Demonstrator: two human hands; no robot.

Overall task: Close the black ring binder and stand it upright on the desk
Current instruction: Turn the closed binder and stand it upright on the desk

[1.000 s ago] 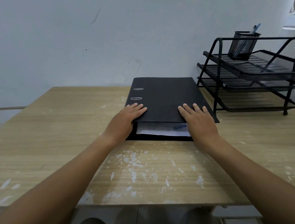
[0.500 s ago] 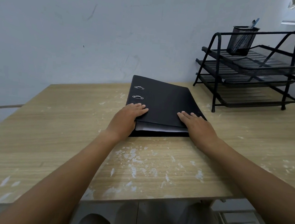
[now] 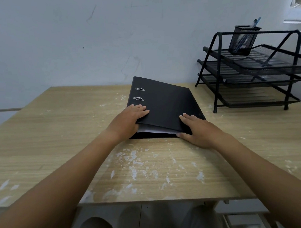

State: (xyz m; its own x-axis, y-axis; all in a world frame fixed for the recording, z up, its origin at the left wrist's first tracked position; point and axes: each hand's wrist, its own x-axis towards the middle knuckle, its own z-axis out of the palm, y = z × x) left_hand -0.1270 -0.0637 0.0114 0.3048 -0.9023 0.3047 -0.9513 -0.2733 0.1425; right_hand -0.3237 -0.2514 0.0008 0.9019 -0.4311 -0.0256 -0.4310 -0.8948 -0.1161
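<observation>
Black ring binder (image 3: 165, 106) flat on desk (image 3: 53, 132), toward far edge near wall (image 3: 81, 26), cover down but not quite shut: thin gap at near edge, white paper (image 3: 155, 130) showing in it. Two metal ring slots (image 3: 139, 94) on cover, left side.

Left hand (image 3: 130, 120) at near-left corner, fingers flat on cover, thumb hidden; grip around edge cannot be told. Right hand (image 3: 197, 130) at near-right corner, fingers spread flat on top, thumb tucked at paper edge below cover; loose pinch on cover, not a full grasp.

Black wire tray rack (image 3: 254, 77) right of binder, well apart, narrow strip of bare desk between. Mesh pen cup (image 3: 243, 40) on top tray. Broad open desk left of binder and in front, white scuffs (image 3: 138, 163) across near part. Little room behind binder before wall.
</observation>
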